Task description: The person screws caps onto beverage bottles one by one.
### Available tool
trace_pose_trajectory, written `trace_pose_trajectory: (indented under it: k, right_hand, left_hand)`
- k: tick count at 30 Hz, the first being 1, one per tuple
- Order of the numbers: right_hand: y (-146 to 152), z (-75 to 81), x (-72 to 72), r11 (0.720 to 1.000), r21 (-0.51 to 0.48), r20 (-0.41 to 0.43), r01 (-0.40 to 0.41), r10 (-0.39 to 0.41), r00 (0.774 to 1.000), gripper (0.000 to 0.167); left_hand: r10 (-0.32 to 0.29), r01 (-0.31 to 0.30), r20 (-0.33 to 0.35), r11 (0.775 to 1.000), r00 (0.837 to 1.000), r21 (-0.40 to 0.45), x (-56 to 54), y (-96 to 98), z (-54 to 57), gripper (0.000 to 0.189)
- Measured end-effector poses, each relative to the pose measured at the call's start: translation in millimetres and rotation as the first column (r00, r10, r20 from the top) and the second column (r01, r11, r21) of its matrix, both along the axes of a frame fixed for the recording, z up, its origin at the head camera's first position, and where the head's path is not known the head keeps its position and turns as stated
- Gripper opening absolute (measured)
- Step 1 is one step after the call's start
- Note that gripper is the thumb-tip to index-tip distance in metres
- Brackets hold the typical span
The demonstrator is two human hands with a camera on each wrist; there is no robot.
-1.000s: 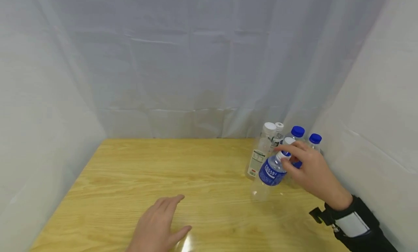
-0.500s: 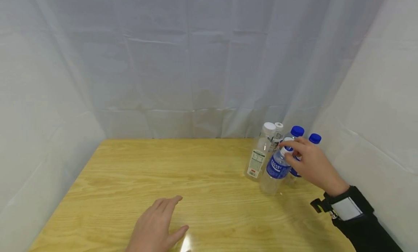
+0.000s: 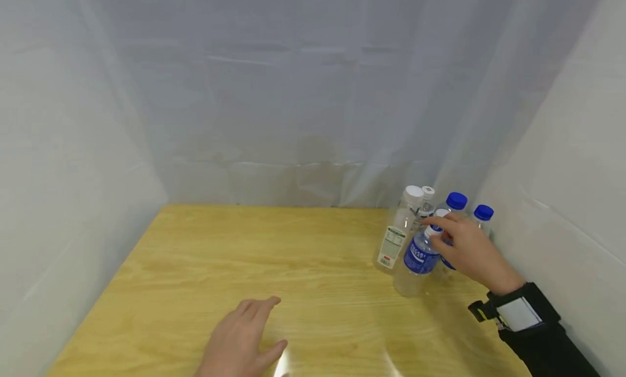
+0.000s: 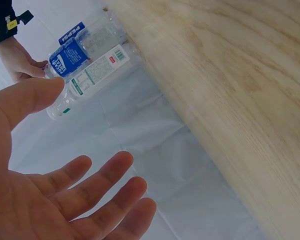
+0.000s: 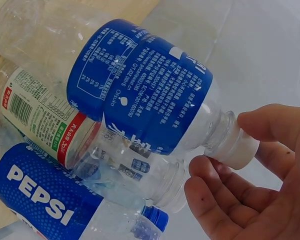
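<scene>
My right hand (image 3: 467,252) pinches the white cap (image 5: 232,145) of a clear plastic bottle with a blue label (image 3: 420,256). That bottle stands at the right of the table, its base at or very near the wood. Close beside it on the left is a taller clear bottle with a white cap and a pale label (image 3: 393,246). A Pepsi bottle (image 5: 45,195) shows beside them in the right wrist view. My left hand (image 3: 239,339) hovers over the table front with fingers spread, holding nothing; its palm (image 4: 40,205) faces the left wrist camera.
More bottles crowd behind my right hand, with a small white cap (image 3: 427,191) and blue caps (image 3: 456,200) showing, partly hidden. The wooden table (image 3: 244,257) ends at a pale sheet (image 3: 293,121) hanging behind. Similar sheets hang on both sides.
The blue-label bottle has moved right and slightly back, close against the other bottles, with my right hand at its cap. My left hand stays nearly still. The head view has shifted slightly.
</scene>
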State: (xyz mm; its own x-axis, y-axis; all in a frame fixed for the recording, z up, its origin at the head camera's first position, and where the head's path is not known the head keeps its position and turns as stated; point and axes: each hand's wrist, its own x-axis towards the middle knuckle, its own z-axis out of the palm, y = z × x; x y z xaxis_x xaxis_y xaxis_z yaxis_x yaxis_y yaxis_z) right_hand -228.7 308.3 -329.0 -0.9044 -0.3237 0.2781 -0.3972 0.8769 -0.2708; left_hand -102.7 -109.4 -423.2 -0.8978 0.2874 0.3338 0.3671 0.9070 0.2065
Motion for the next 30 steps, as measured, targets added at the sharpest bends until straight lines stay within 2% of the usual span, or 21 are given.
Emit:
trace_pose_trajectory:
  k: [8, 12, 16, 20, 23, 26, 28, 30]
  right_hand:
    - [1, -0.4, 3.0, 0.999, 0.033, 0.019, 0.015, -0.016, 1.0, 0.042]
    - [2, 0.0, 5.1, 0.999, 0.034, 0.024, 0.019, -0.02, 1.0, 0.045]
    - [1, -0.5, 7.5, 0.999, 0.029, -0.034, 0.021, -0.02, 0.999, 0.046]
    - [-9, 1.4, 14.9, 0.999, -0.017, -0.133, 0.028, -0.03, 0.991, 0.047]
    - [-25, 4.8, 19.8, 0.998, -0.059, -0.262, -0.005, -0.01, 0.965, 0.048]
    - [-47, 7.6, 20.7, 0.993, -0.074, -0.381, -0.087, 0.053, 0.923, 0.049]
    - [-65, 8.3, 18.3, 0.986, -0.073, -0.408, -0.15, 0.108, 0.906, 0.048]
    - [-82, 7.6, 14.3, 0.976, -0.089, -0.376, -0.198, 0.152, 0.914, 0.048]
  left_hand:
    - [0.013, -0.013, 0.018, 1.0, 1.0, -0.002, 2.7, 3.0, -3.3, 0.07]
    - [0.013, -0.013, -0.008, 1.0, 1.0, -0.002, 2.9, 4.4, -5.2, 0.07]
    - [0.011, -0.011, -0.025, 1.0, 1.0, 0.002, 0.9, 5.2, -5.1, 0.067]
    - [0.012, -0.012, -0.025, 1.0, 1.0, 0.014, -5.2, 4.0, -1.1, 0.06]
    - [0.002, -0.001, -0.044, 1.0, 0.999, 0.024, -17.7, 0.7, 5.0, 0.057]
    - [-0.003, 0.005, -0.076, 1.0, 0.997, 0.024, -38.5, -4.2, 12.5, 0.058]
    - [0.002, 0.0, -0.101, 1.0, 0.995, 0.022, -55.9, -7.6, 17.3, 0.059]
    - [0.012, -0.01, -0.122, 1.0, 0.992, 0.017, -74.9, -10.4, 21.4, 0.061]
